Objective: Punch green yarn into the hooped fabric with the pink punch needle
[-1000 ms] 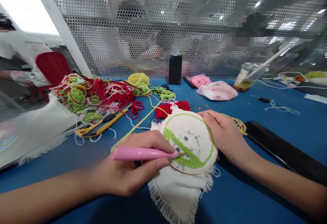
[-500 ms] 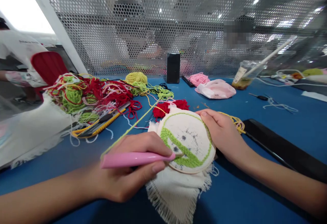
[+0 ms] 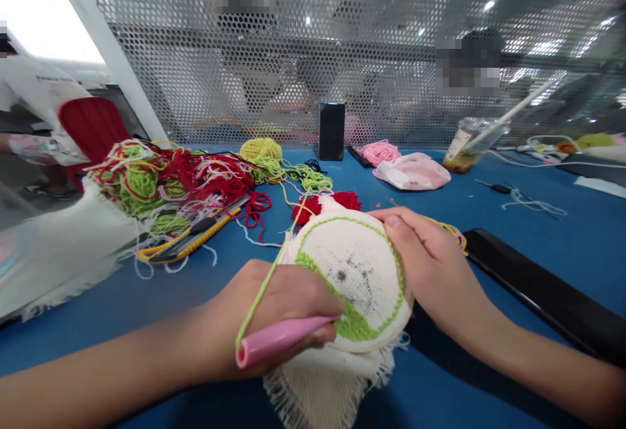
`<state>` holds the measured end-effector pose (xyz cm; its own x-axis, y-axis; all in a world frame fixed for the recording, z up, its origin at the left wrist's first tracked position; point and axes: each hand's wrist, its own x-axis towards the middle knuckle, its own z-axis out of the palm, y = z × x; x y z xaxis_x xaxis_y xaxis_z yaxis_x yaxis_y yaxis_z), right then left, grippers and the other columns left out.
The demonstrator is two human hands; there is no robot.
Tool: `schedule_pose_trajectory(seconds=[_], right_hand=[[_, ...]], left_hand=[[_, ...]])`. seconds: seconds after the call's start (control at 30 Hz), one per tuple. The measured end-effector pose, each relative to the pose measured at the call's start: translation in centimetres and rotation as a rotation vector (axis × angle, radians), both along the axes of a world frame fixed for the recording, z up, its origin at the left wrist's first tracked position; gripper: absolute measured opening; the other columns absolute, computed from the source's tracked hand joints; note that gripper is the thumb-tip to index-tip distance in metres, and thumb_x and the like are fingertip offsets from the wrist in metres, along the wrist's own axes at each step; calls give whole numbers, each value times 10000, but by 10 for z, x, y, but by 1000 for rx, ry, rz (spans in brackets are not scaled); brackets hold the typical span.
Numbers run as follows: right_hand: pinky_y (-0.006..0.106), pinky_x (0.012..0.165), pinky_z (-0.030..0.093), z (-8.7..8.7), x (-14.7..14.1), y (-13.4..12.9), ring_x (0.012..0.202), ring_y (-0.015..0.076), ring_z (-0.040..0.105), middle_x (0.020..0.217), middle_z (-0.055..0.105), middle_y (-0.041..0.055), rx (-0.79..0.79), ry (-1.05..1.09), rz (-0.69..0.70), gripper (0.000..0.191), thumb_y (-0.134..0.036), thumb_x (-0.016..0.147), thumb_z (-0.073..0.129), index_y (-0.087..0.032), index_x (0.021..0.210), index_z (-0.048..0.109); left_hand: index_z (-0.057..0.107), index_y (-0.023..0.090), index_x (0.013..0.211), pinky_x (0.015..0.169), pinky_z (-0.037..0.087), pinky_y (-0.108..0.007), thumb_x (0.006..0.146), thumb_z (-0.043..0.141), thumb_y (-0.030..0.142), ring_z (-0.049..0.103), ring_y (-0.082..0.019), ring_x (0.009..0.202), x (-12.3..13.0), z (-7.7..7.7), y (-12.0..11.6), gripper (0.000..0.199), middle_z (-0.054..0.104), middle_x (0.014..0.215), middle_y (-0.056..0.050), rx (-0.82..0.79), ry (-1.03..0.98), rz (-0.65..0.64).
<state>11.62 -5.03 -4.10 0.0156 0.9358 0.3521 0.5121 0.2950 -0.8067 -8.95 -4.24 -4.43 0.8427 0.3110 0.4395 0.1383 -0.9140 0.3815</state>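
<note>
My left hand (image 3: 274,308) is shut around a pink punch needle (image 3: 278,341), whose tip is pressed against the lower part of the cloth and hidden by my fingers. A light green yarn (image 3: 264,302) runs from the tool's back end up across the hoop's left edge. My right hand (image 3: 425,266) grips the right rim of a round embroidery hoop (image 3: 403,298) holding cream cloth (image 3: 357,266). Green loops (image 3: 352,325) curve along the cloth's lower edge. Frayed fabric (image 3: 317,383) hangs below the hoop.
A tangled heap of red, green and white yarn (image 3: 166,181) lies at left beside a yellow cutter (image 3: 195,240). Red yarn (image 3: 323,204) sits behind the hoop. A black bar (image 3: 533,272) lies at right. A perforated metal screen (image 3: 293,57) stands behind the blue table (image 3: 440,377).
The hoop has turned and tilted, moving the green stitching toward the rim. My left hand has moved onto the hoop, and the punch needle has swung from level to slanting down-left.
</note>
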Motion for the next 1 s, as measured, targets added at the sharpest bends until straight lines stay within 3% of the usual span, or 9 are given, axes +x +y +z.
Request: schedule_pose_trajectory(seconds=[0.13,0.37,0.67,1.0], right_hand=[[220,651,405,-3,3,4,787,135,563,878,638,7,-4,-27,-6,260,-270,879,338,-214,861,591],[245,618,397,-13,9,19,724,144,565,817,645,14,-59,-62,-49,288,-290,869,335,-196,805,600],[256,587,394,-12,11,19,702,152,566,786,642,26,-74,-80,-56,302,-306,865,334,-177,782,594],[259,574,392,-12,11,20,667,151,556,745,638,29,-74,-91,-53,309,-279,858,333,-171,750,601]], left_hand=[[536,128,1008,740,456,-245,801,510,145,605,-160,840,-2,2,-2,209,655,889,-68,-24,16,34],[553,123,1006,730,474,-242,777,498,81,603,-160,836,-9,4,-3,238,649,893,-82,-69,-174,31],[541,177,1023,729,478,-246,763,508,79,600,-163,820,-12,3,-4,279,642,902,-56,-137,-150,89],[520,167,1048,745,480,-251,750,500,46,594,-164,841,-13,3,-3,323,633,920,-65,-164,-138,29]])
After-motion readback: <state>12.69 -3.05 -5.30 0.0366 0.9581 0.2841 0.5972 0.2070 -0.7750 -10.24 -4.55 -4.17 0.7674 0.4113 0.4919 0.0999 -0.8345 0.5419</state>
